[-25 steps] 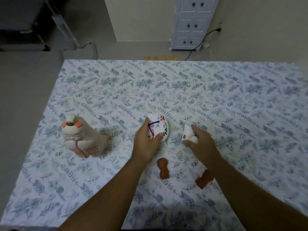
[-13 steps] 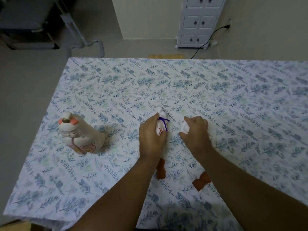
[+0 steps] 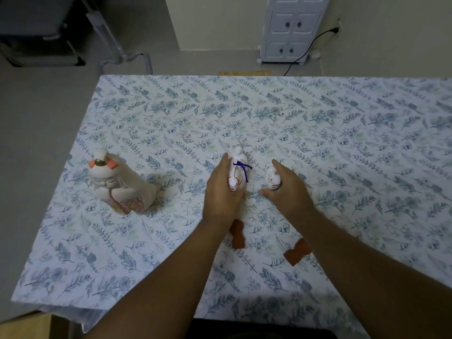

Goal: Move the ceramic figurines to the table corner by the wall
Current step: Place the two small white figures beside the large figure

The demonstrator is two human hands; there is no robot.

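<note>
My left hand (image 3: 223,192) grips a white ceramic figurine with a purple cord (image 3: 237,171), held upright near the table's middle. My right hand (image 3: 286,189) holds a small white figurine with a painted face (image 3: 272,178) just to its right. A large cream doll figurine with orange ear patches (image 3: 119,182) stands at the table's left side, apart from both hands. Two small brown figurines lie on the cloth: one (image 3: 237,237) below my left wrist, the other (image 3: 297,252) partly under my right forearm.
The table (image 3: 342,133) wears a blue floral cloth; its left edge drops to a grey floor. Beyond the far edge stand a white cabinet (image 3: 291,28), a black cable (image 3: 308,48) and a wall (image 3: 215,20). A metal frame (image 3: 115,45) stands at far left.
The left hand turned the purple-cord figurine from lying flat to upright and lifted it. The right hand closed on the small white figurine. The view shifted slightly toward the table.
</note>
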